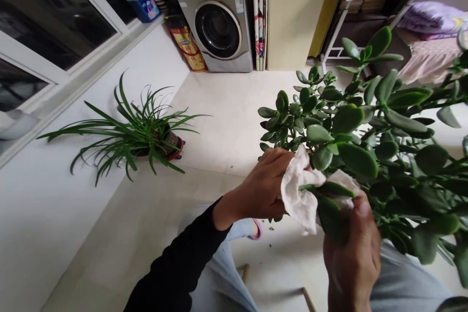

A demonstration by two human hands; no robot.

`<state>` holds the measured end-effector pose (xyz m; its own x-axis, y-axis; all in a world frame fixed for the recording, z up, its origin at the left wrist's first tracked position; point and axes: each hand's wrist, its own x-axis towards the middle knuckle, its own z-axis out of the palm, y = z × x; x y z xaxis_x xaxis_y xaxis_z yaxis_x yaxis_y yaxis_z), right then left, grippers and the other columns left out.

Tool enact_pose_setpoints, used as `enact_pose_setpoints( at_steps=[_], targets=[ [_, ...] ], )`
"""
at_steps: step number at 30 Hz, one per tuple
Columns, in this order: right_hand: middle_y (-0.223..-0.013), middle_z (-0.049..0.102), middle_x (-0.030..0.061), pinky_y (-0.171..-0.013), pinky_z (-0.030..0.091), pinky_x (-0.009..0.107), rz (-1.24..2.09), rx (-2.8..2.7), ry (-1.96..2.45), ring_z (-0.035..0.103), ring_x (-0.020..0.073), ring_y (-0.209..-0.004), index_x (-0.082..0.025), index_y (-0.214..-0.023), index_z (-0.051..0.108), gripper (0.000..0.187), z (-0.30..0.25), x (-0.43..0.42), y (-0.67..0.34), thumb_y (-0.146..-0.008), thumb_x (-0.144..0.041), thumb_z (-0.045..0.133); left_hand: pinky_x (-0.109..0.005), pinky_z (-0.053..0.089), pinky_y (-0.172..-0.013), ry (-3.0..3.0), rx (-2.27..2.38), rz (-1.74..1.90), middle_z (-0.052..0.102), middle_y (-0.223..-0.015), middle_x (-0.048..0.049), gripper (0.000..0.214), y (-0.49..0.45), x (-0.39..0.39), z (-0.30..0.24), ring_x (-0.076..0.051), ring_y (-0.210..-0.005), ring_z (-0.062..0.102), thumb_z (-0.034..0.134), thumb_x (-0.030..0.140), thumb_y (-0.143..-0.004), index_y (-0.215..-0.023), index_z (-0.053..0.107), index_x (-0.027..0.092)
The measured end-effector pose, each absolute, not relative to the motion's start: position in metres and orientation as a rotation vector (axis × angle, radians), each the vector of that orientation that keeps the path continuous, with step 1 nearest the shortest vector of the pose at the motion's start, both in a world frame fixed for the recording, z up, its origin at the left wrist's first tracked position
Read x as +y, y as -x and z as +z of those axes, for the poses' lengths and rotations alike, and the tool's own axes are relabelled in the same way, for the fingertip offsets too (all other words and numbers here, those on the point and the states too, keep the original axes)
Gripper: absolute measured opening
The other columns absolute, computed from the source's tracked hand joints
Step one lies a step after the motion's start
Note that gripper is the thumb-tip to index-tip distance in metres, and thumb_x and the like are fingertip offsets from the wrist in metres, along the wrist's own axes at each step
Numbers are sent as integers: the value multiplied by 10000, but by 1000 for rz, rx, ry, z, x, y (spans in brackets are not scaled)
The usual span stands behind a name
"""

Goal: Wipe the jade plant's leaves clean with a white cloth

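Observation:
A large jade plant (354, 158) with thick, glossy green leaves fills the right side of the head view. My left hand (261, 183) is closed on a crumpled white wipe (300, 200) at the plant's near left edge. Close beside it, my right hand (354, 248) pinches a leaf (334, 217), thumb on top. More white material (343, 183) shows behind that leaf, against my right fingers; whether it is the same wipe I cannot tell. Most of my right fingers are hidden behind the leaf.
A spider-like potted plant (146, 131) stands on the floor by the left wall. At the back are a washing machine (217, 24) and a blue box (144, 6) on the sill. A rack with folded fabric (431, 19) stands back right. Wooden stool legs (245, 273) show below.

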<state>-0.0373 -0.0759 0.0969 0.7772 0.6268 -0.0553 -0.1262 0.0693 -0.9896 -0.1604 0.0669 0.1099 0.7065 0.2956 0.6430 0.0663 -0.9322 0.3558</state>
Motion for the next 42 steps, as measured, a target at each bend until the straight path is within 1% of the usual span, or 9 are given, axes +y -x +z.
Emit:
enact_pose_setpoints(
  at_steps=[5,8,12,15,22,26,33,39,42],
  targets=[
    [-1126,706,36,-943,475,340,551,-508,1384,641,201,-1066,-209,-1105,703,373,97,-74,37,-1046,-532,527,-435,556,-938,-2545,294,1079,680,-1154,-91,321,157,72,104,-263,-1074,628,623,446,-968,-1218,622,244],
    [-1098,688,36,-922,448,341,493,-566,1427,627,205,-1036,-217,-1119,688,351,96,-74,36,-1045,-518,524,-452,506,-959,-2580,274,1053,665,-1195,-116,437,152,76,105,-292,-1093,596,666,602,-922,-1138,639,223],
    [-1128,684,46,-928,441,368,453,-618,1449,628,234,-1069,-226,-1144,679,303,94,-76,37,-1059,-457,502,-434,447,-942,-2719,243,1069,632,-1268,-144,478,148,76,110,-294,-1106,550,603,657,-950,-1063,649,195],
    [-1090,680,30,-897,433,351,411,-606,1476,627,218,-1031,-232,-1131,685,298,94,-78,38,-1064,-449,491,-414,448,-921,-2705,276,1070,647,-1252,-132,461,151,71,112,-269,-1056,560,563,639,-977,-1059,645,193],
    [-1098,683,45,-877,448,350,450,-594,1438,644,215,-1010,-219,-1134,689,321,94,-81,41,-1072,-458,483,-358,502,-886,-2509,233,1102,706,-1080,-64,181,158,66,117,-214,-973,621,661,334,-958,-1097,620,226],
    [-1094,683,39,-892,438,344,404,-637,1417,625,205,-1018,-224,-1125,705,317,93,-80,41,-1080,-448,485,-340,530,-879,-2415,222,1146,720,-1022,-56,194,156,66,121,-187,-929,647,680,347,-966,-1082,605,210],
    [-1051,679,2,-874,413,290,339,-724,1431,608,164,-988,-245,-1114,703,318,94,-80,39,-1099,-427,441,-442,550,-1015,-2298,374,1016,759,-1025,-70,244,155,65,118,-260,-987,720,732,472,-869,-965,722,248],
    [-1049,673,8,-872,415,299,364,-694,1437,611,173,-981,-234,-1098,689,323,94,-78,38,-1092,-444,443,-464,562,-987,-2364,307,1128,733,-1130,-117,414,149,67,107,-296,-1077,705,697,542,-879,-1122,673,208],
    [-1043,670,7,-878,404,304,349,-695,1460,605,172,-979,-231,-1083,693,319,93,-76,39,-1088,-438,450,-462,548,-1000,-2490,232,1111,699,-1196,-122,378,146,68,106,-308,-1150,659,688,533,-891,-1091,647,215]
  ],
)
